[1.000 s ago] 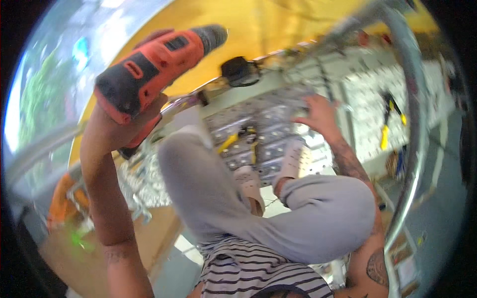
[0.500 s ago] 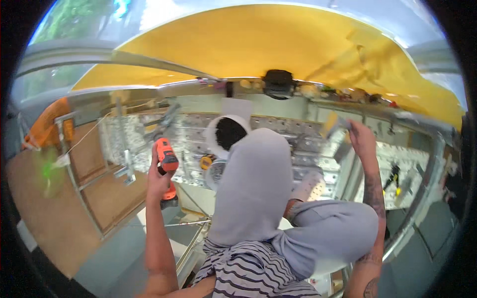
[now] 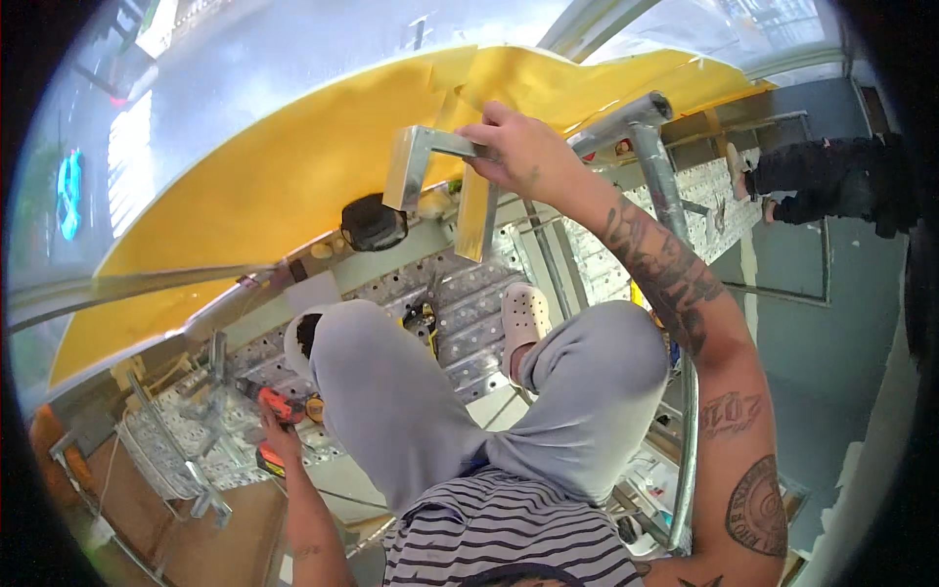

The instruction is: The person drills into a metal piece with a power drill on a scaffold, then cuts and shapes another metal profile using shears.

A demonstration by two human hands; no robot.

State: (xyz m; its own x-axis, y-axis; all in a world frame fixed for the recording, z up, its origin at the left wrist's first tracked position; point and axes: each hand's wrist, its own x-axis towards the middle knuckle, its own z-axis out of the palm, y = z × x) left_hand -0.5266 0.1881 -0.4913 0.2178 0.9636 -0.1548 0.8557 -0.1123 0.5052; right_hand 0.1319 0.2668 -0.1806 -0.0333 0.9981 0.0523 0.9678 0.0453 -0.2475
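Observation:
My left hand (image 3: 284, 440) is wrapped around the grip of a red and black cordless drill (image 3: 282, 405), low on the left beside my knee. Up at the centre, my right hand (image 3: 523, 157) grips one end of a U-shaped metal bracket (image 3: 415, 164), its fingers closed on the crossbar. The bracket's two legs hang down in front of a large yellow sheet (image 3: 293, 186). Just below its left leg is a black, rounded object (image 3: 374, 223) whose kind I cannot tell.
Perforated metal planks (image 3: 469, 313) run under my feet, with a yellow-and-black hand tool (image 3: 421, 321) lying on them. A thick metal pole (image 3: 657, 181) stands by my right forearm. Another person's dark-trousered legs (image 3: 822, 181) are at the far right. Metal profiles (image 3: 201, 479) lie at the left.
My view has swung to the right. My right hand has brought the bracket up and across, in front of the yellow sheet. The drill stays in my left hand, now lower in view.

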